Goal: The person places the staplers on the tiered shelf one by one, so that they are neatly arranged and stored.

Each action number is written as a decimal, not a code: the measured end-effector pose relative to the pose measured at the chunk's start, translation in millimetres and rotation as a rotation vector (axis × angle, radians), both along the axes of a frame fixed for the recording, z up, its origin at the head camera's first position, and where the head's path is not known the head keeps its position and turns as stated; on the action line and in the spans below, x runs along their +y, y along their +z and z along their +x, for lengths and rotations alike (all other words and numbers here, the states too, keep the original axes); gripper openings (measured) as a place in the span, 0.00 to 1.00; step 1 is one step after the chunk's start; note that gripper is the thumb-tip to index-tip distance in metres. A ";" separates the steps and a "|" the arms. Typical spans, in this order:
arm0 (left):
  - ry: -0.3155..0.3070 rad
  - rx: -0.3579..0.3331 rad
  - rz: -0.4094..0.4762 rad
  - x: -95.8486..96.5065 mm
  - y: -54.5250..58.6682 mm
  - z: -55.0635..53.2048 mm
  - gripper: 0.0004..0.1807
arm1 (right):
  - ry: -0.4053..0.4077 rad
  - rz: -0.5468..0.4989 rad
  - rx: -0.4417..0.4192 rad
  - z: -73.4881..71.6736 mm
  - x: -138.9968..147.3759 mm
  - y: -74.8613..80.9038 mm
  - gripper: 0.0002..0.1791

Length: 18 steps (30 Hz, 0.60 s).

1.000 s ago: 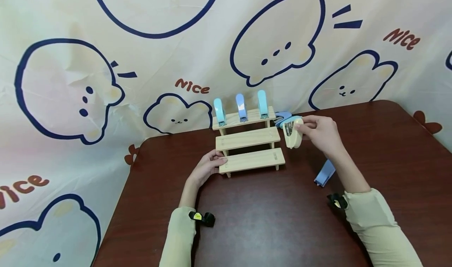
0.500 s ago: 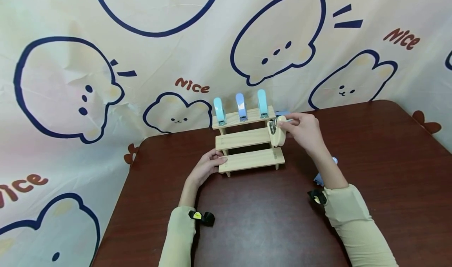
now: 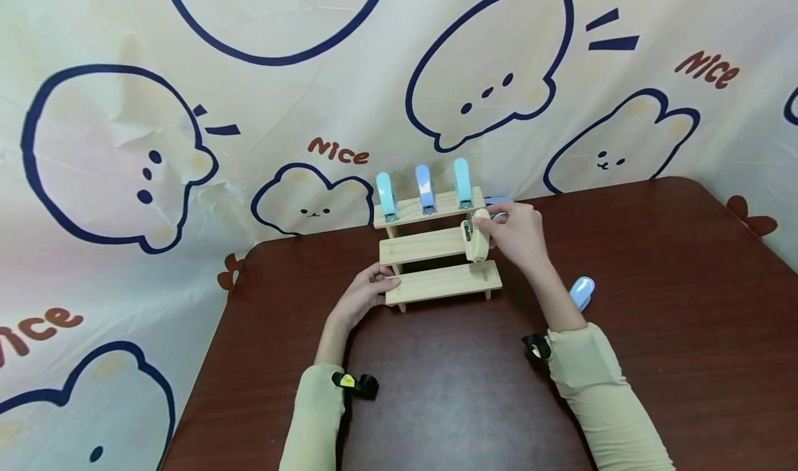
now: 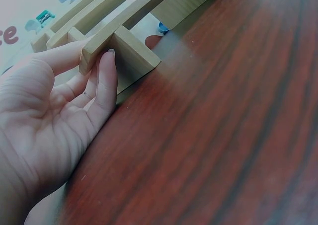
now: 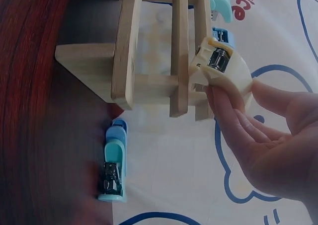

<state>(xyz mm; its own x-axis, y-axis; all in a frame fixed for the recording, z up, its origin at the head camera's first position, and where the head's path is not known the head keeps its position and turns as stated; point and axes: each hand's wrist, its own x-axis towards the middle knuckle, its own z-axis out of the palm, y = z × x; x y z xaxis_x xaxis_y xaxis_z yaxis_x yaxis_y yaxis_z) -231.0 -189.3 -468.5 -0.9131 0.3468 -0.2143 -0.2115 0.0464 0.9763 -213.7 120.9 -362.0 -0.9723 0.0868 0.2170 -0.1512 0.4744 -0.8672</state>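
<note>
My right hand (image 3: 519,235) pinches a cream mini stapler (image 3: 479,238) between thumb and fingers, at the right end of the middle shelf of a three-step wooden stand (image 3: 436,285). In the right wrist view the stapler's metal-lined underside faces the stand; whether it touches the shelf I cannot tell. My left hand (image 3: 361,295) grips the left end of the lowest shelf, and in the left wrist view a fingertip shows under the plank. On the top shelf stand a turquoise stapler (image 3: 386,197), a periwinkle stapler (image 3: 425,189) and a light blue stapler (image 3: 463,183).
A blue stapler (image 3: 582,292) lies on the dark wooden table (image 3: 673,298), partly behind my right forearm. Right of the stand, the right wrist view shows another turquoise stapler (image 5: 114,158) against a blue one (image 5: 118,129). A patterned cloth (image 3: 299,97) hangs behind the table.
My right hand has carried the cream stapler leftwards, from beside the stand to the right end of its middle shelf. The left hand stays on the lowest shelf.
</note>
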 end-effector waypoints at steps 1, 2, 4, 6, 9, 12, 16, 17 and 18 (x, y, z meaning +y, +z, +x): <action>0.000 0.001 0.000 0.1 0.2 0.2 0.08 | -0.004 -0.001 0.004 0.0 -1.1 -0.3 0.16; 0.000 0.001 0.001 0.2 0.6 0.5 0.07 | -0.011 0.004 0.011 -0.2 -2.1 -0.8 0.16; 0.001 0.001 0.005 0.3 1.2 1.1 0.07 | -0.033 0.022 0.025 -1.0 -4.1 -2.1 0.16; 0.001 0.001 0.008 0.1 1.4 1.7 0.07 | -0.053 0.032 0.043 -1.4 -6.3 -3.6 0.16; 0.002 0.003 0.013 -0.6 0.9 1.9 0.08 | -0.078 0.041 0.070 -2.2 -9.4 -6.7 0.16; 0.001 0.003 0.016 -0.6 0.4 1.8 0.08 | -0.088 0.042 0.089 -2.4 -12.2 -9.4 0.17; 0.002 0.001 0.015 0.6 0.6 1.6 0.09 | -0.103 0.061 0.109 -2.9 -15.1 -12.1 0.19; 0.003 -0.001 0.013 0.9 0.8 1.6 0.09 | -0.107 0.062 0.113 -3.1 -15.7 -12.7 0.19; 0.004 -0.001 0.012 0.8 0.9 1.5 0.09 | -0.109 0.066 0.119 -3.5 -16.4 -13.2 0.19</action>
<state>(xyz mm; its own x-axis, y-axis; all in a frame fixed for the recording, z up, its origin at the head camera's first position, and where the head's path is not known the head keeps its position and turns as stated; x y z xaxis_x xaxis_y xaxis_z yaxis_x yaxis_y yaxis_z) -229.5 -188.5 -467.6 -0.9143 0.3457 -0.2112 -0.2129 0.0336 0.9765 -217.2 104.5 -375.2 -0.9250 0.1723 0.3385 -0.1952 0.5488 -0.8128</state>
